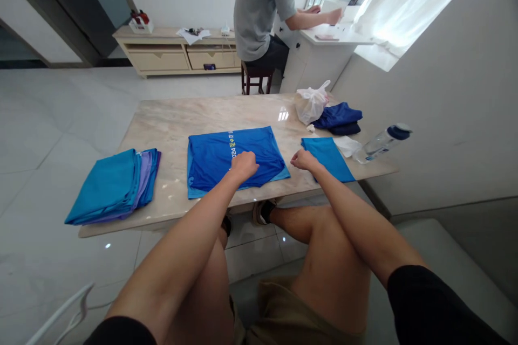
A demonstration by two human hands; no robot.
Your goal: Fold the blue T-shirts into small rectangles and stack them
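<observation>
A blue shirt [259,145] lies spread on the marble table in front of me, white and yellow lettering running down its middle and a lighter blue layer showing at its edges. Over its lower middle, my left hand [244,166] is curled into a fist, and the fabric around it lies flat. My right hand [304,160] is closed, its fingertips pinched together over bare marble with no cloth visible in them. Beside and partly under that hand is a folded teal-blue cloth [329,159] near the table's front edge.
On the marble table [170,116], a stack of folded blue and purple garments [107,186] overhangs the left front. A white plastic bag [311,103], dark blue clothing [340,117], tissue [347,145] and a water bottle [382,144] stand right. Beyond, a person [259,11] sits at a white desk.
</observation>
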